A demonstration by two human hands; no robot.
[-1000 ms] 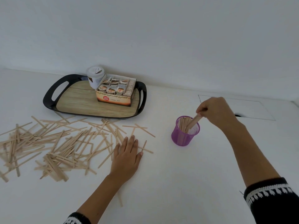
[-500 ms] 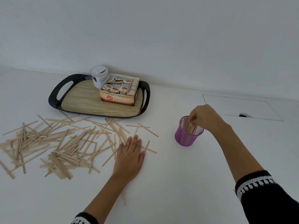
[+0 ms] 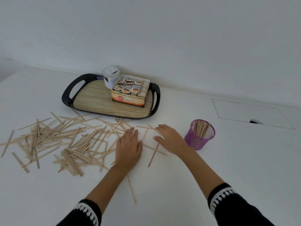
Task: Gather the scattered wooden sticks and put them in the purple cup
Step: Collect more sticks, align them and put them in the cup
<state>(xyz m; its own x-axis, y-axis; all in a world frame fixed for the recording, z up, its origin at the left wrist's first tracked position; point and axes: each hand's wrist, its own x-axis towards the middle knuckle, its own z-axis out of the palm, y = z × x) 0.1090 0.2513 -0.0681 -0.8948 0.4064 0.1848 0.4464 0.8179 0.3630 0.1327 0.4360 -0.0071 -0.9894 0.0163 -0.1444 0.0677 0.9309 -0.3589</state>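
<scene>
Several pale wooden sticks (image 3: 53, 139) lie scattered across the left and middle of the white table. The purple mesh cup (image 3: 197, 141) stands upright to the right, holding several sticks (image 3: 201, 128). My left hand (image 3: 129, 148) rests flat, palm down, fingers apart, on the right edge of the pile. My right hand (image 3: 170, 138) is just left of the cup, fingers spread low over a few loose sticks (image 3: 154, 152), holding nothing. One stick (image 3: 132, 190) lies near my left forearm.
A black tray with a wood-pattern base (image 3: 94, 98) sits at the back with a tea-bag box (image 3: 130, 93), a white jar (image 3: 111, 76) and one stick on it. A rectangular hatch (image 3: 250, 111) with a dark notch is set in the table at right. The wall runs behind.
My right hand let go of the sticks into the cup, left it and moved left, down to the loose sticks. My left hand stayed flat on the pile.
</scene>
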